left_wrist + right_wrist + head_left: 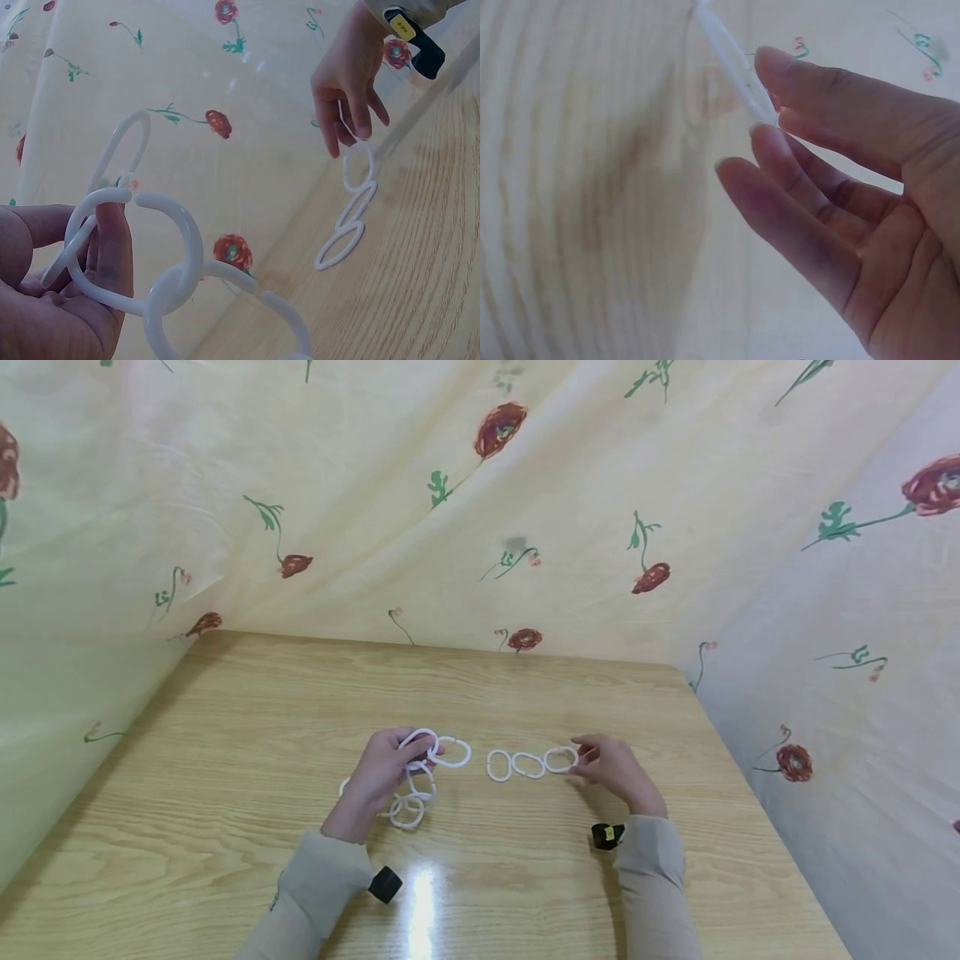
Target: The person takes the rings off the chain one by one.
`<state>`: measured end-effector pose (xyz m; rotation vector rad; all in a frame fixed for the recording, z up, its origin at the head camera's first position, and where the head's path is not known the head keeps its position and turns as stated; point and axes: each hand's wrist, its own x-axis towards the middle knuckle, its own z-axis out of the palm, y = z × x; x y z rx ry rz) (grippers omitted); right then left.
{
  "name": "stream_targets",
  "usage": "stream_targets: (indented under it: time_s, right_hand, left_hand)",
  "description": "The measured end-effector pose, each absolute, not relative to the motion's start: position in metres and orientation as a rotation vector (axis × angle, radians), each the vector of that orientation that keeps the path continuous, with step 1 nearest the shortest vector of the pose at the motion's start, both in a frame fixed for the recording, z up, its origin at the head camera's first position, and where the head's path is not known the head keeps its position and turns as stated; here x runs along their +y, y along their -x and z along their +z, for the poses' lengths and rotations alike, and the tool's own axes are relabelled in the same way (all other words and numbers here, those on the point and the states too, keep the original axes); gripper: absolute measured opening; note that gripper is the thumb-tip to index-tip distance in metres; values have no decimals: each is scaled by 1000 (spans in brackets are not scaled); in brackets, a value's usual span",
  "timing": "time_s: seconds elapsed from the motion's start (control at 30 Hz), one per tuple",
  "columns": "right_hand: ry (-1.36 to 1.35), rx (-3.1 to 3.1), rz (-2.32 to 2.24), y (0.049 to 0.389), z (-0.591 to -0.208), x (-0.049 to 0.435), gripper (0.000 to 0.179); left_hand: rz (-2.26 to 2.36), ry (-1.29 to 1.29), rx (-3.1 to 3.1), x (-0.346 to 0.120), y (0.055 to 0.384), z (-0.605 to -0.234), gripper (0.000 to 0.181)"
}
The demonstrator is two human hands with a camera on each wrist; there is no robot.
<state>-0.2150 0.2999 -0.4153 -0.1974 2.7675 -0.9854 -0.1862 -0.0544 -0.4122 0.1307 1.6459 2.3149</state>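
Observation:
My left hand (384, 768) pinches a white plastic C-shaped link (97, 285) between thumb and fingers. Linked to it are several more of the same kind: one link (453, 752) sticks out to the right, while a few others (407, 812) hang below the hand. Each shows a small gap in its ring. Over on the right, my right hand (613, 770) holds the end link (561, 747) of a short row at its fingertips. Two further links (528, 755) (498, 752) extend leftward from that one, toward the left hand's chain, with a space between.
Both hands work over a wooden table (480, 693). Flowered cloth (360, 527) hangs behind it and along both sides. A dark wrist camera (386, 885) is on the left wrist and another (606, 837) on the right. Light glares off the tabletop near the front.

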Motion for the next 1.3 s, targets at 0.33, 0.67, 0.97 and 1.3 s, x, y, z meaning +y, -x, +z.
stream_targets:
  time_s: [0.33,0.67,0.97,1.3]
  right_hand:
    - [349,2866,-1159,208,-404,289,48]
    - [469,2698,-1556,198,-396,265,45]
    - [310,2519,-1721,192,-397,241,46]
    - [279,2286,-1811,183,-393,209,40]
  left_hand:
    - [2311,-140,1663,-53,186,-412,30]
    - [2296,-141,1745,-47,184,-410,27]
    - [2310,-155,1751,-45,183,-408,29]
    - [2354,-89,1736,-41,181,-405,27]
